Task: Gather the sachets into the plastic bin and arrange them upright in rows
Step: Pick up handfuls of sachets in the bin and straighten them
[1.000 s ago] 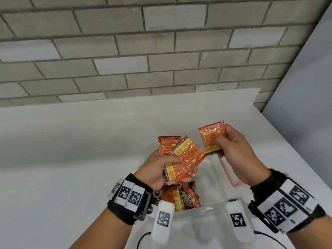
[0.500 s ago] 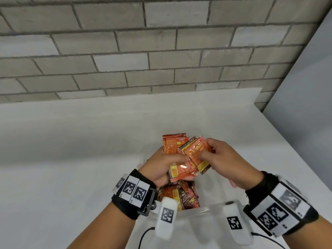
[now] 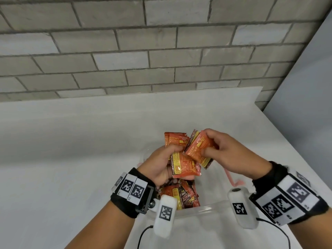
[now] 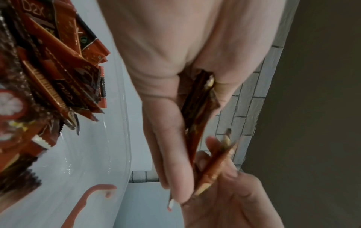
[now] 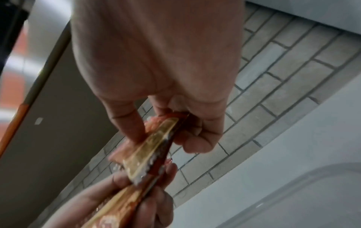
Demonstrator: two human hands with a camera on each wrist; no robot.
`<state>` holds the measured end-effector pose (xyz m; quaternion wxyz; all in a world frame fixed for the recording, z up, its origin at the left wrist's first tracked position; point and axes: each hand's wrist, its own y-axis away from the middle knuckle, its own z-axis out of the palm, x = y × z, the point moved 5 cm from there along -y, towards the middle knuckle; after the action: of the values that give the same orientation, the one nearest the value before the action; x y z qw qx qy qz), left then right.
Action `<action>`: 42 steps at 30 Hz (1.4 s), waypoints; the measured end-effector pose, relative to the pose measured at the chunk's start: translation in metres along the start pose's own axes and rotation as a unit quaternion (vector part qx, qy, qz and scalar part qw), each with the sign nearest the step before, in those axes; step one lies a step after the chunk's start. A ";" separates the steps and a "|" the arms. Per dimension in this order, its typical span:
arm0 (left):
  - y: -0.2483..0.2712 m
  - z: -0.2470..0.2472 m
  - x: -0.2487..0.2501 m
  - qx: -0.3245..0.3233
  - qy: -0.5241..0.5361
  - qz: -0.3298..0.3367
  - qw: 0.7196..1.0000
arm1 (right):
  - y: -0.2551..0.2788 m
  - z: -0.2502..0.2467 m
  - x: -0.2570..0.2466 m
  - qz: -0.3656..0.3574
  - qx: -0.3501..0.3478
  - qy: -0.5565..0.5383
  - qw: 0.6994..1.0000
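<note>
The left hand (image 3: 161, 164) is gripping a fanned stack of sachets (image 3: 183, 166) above the plastic bin (image 3: 206, 209), while the right hand (image 3: 228, 155) is pinching one sachet (image 3: 198, 150) against it. The stack is sitting skewed, so a loosening thumb risks spilling sachets flat onto the jumbled pile (image 3: 181, 194) in the bin.

The sachets (image 3: 186, 168) look like glossy printed foil (crinkled at the sealed edges). The bin (image 3: 206, 210) is clear, smooth plastic. The table (image 3: 71, 141) is matt white, the wall (image 3: 125, 51) rough grey brick.
</note>
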<state>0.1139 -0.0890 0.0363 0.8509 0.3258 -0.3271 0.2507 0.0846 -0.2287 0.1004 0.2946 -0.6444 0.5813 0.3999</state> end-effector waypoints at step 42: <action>0.010 -0.006 0.011 0.068 -0.118 0.204 0.969 | 0.009 0.018 0.023 0.117 0.149 -0.264 0.946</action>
<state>0.1167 -0.0759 0.0447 0.7129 0.3367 -0.4666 0.4010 0.0725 -0.2267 0.0721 0.4819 -0.3919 0.6066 0.4961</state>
